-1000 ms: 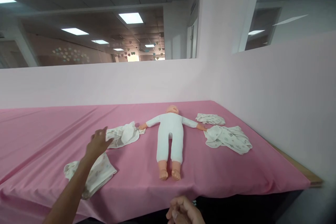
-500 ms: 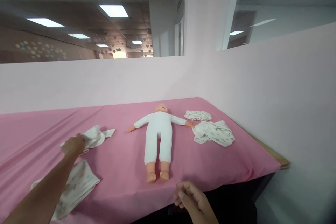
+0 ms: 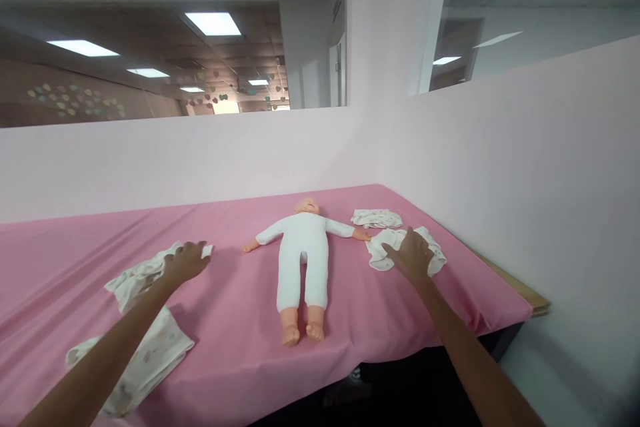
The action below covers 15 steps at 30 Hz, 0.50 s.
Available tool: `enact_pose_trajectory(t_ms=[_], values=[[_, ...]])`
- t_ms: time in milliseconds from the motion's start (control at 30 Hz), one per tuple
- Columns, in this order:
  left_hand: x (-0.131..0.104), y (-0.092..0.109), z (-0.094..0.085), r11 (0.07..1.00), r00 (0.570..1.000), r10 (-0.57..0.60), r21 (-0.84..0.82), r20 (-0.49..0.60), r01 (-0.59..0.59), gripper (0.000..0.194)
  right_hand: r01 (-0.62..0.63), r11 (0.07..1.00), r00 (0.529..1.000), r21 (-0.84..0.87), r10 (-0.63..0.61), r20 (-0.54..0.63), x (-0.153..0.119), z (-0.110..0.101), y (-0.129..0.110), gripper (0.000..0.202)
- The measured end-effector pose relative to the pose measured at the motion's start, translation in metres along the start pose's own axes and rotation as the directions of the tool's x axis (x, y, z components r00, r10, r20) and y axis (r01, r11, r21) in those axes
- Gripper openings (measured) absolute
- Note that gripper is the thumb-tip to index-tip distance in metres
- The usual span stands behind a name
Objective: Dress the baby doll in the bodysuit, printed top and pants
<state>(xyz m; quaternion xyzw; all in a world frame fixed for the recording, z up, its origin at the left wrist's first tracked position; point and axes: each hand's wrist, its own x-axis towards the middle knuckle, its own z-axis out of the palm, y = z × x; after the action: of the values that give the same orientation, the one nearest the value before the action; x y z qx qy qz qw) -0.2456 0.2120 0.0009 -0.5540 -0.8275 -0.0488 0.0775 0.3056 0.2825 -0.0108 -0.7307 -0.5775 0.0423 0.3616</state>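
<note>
A baby doll (image 3: 303,247) in a white suit lies face up with its arms spread, its feet toward me. To its left, my left hand (image 3: 186,261) rests over a white patterned baby garment (image 3: 137,278), fingers apart and slightly bent. My right hand (image 3: 413,253) is on a crumpled white printed garment (image 3: 385,240) beside the doll's hand, thumb spread away from the bent fingers. It covers the middle of that garment.
A folded white patterned cloth (image 3: 150,360) lies at the front left, partly behind my left forearm. Another folded cloth (image 3: 376,218) is at the back right. The pink-covered table (image 3: 240,340) meets white walls (image 3: 225,153) behind and to the right, with windows above.
My right hand has moved from the table's front edge up to the right garment. My left hand has shifted right across the left garment, which now lies more spread out.
</note>
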Motion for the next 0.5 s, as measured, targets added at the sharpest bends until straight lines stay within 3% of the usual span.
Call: enact_pose_trajectory(t_ms=[100, 200, 267, 367, 400, 467, 500], values=[[-0.017, 0.042, -0.013, 0.989, 0.989, 0.147, -0.028, 0.005, -0.146, 0.058, -0.018, 0.995, 0.989, -0.102, 0.033, 0.147, 0.023, 0.007, 0.006, 0.046], [-0.04, 0.073, -0.033, 0.959, 0.966, 0.259, -0.114, -0.02, -0.259, 0.058, -0.002, 1.0, 0.987, -0.012, 0.004, 0.162, 0.026, 0.003, 0.016, 0.022], [-0.059, 0.088, -0.049, 0.927, 0.952, 0.304, -0.219, -0.038, -0.304, 0.057, -0.001, 0.997, 0.99, 0.079, -0.01, 0.138, 0.025, -0.009, 0.019, 0.021], [-0.087, 0.107, -0.07, 0.821, 0.932, 0.358, -0.457, -0.055, -0.342, 0.056, -0.008, 0.956, 0.997, 0.292, -0.015, 0.077, 0.027, -0.044, 0.012, 0.025], [-0.096, 0.114, -0.076, 0.771, 0.925, 0.374, -0.532, -0.064, -0.349, 0.056, 0.004, 0.919, 0.998, 0.393, -0.028, 0.056, 0.028, -0.06, 0.005, 0.025], [-0.111, 0.133, -0.084, 0.666, 0.897, 0.432, -0.635, -0.098, -0.391, 0.054, -0.003, 0.646, 0.999, 0.763, -0.028, 0.028, 0.025, -0.092, -0.014, 0.017], [-0.118, 0.145, -0.088, 0.617, 0.878, 0.461, -0.665, -0.128, -0.421, 0.055, 0.023, 0.553, 0.995, 0.833, -0.097, 0.037, 0.021, -0.108, -0.024, 0.016]])
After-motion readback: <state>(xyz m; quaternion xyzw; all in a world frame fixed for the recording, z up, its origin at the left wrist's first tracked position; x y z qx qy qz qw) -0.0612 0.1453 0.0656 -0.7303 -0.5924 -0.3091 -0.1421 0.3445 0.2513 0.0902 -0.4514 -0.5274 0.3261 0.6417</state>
